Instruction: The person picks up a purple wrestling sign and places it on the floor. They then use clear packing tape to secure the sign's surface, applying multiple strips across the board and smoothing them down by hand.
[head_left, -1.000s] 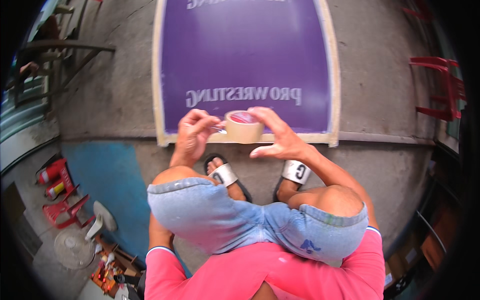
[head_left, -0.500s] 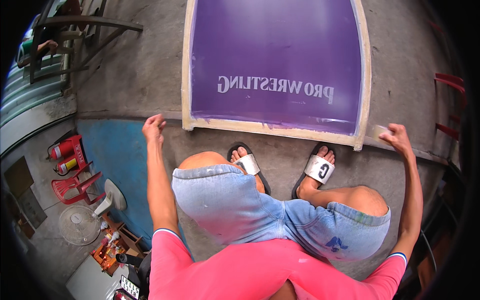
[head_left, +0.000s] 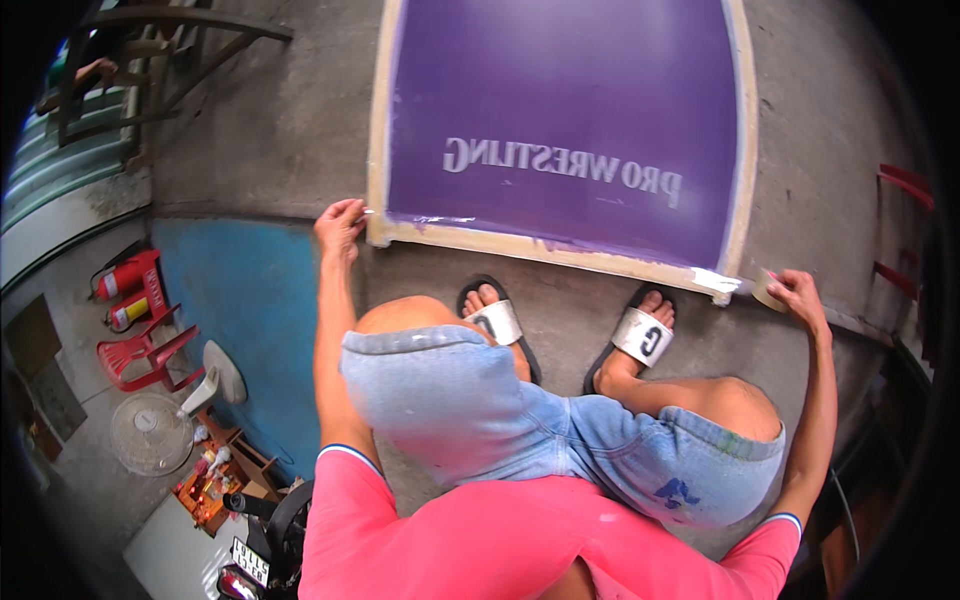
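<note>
In front of my feet lies a screen-printing frame [head_left: 590, 260] with a pale, tape-edged rim and purple mesh [head_left: 560, 90]; pale mirrored lettering [head_left: 560, 163] shows on it near its close edge. My right hand [head_left: 799, 298], just off the near right corner, is closed on a roll of clear tape [head_left: 767, 290]. A shiny clear strip [head_left: 718, 282] runs from the roll onto that corner. At the near left corner my left hand [head_left: 341, 229] pinches a small bit of what looks like the tape's end. Along the near edge the strip is hard to see.
Sandalled feet [head_left: 643, 335] stand close to the frame. To the left are a blue floor patch [head_left: 235, 330], fire extinguishers [head_left: 128, 280], a red chair [head_left: 140, 355], fans [head_left: 152, 434] and a motorbike [head_left: 255, 555]. A dark metal stand [head_left: 190, 17] and another person's hand [head_left: 100, 72] are at the far left.
My left hand has moved right and up to the frame's left corner. My right hand with the tape roll has shifted slightly down, and clear tape now shines on the right corner.
</note>
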